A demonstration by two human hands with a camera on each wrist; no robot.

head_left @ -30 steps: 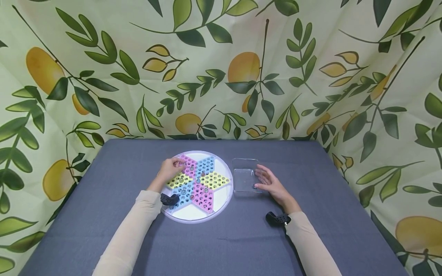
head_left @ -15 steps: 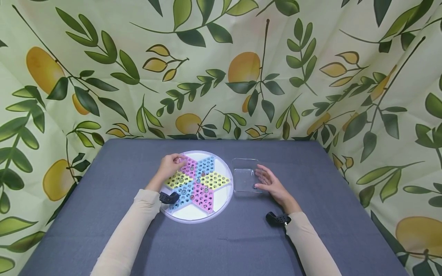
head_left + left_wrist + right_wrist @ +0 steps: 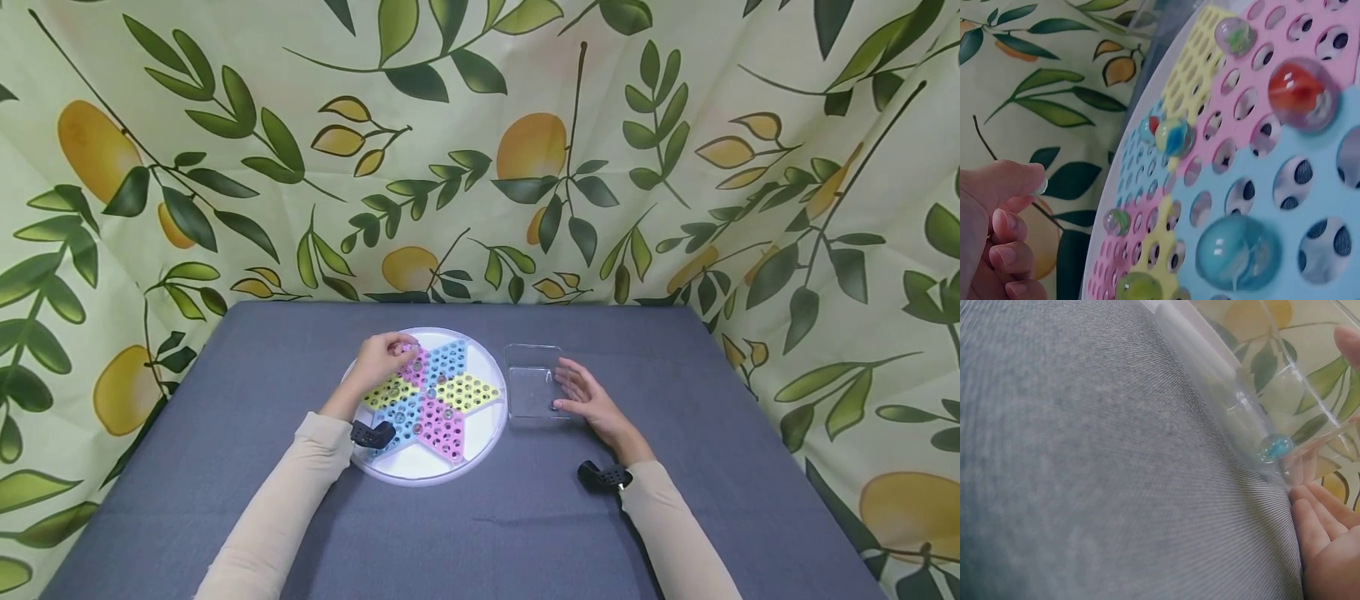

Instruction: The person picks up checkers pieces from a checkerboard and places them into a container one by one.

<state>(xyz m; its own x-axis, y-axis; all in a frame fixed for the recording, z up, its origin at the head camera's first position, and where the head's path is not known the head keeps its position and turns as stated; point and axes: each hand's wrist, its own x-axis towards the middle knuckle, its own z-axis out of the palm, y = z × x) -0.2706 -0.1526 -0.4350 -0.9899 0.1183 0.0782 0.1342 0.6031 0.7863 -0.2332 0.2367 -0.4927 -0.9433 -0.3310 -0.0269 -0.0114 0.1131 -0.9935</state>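
Observation:
Over the far left part of the round Chinese checkers board (image 3: 480, 437) is my left hand (image 3: 378, 360). Its thumb and index finger pinch a small clear marble (image 3: 1041, 185), partly covered by the thumb. On the board, an orange-red marble (image 3: 1302, 94), a blue marble (image 3: 1238, 252) and several others sit on the holes. My right hand (image 3: 591, 400) rests at the right side of a clear plastic box (image 3: 531, 415), fingers relaxed. Inside one corner of the box lies a blue marble (image 3: 1275, 448). Where the fingers touch the box is partly hidden.
A grey cloth (image 3: 480, 542) covers the table. The board stands close against the box's left side. Behind the table's far edge hangs a leaf-and-fruit patterned curtain (image 3: 450, 208), which also closes in the sides.
My left hand has moved to the right and slightly farther over the board's pink section, its fingers together. My right hand and the box have stayed put.

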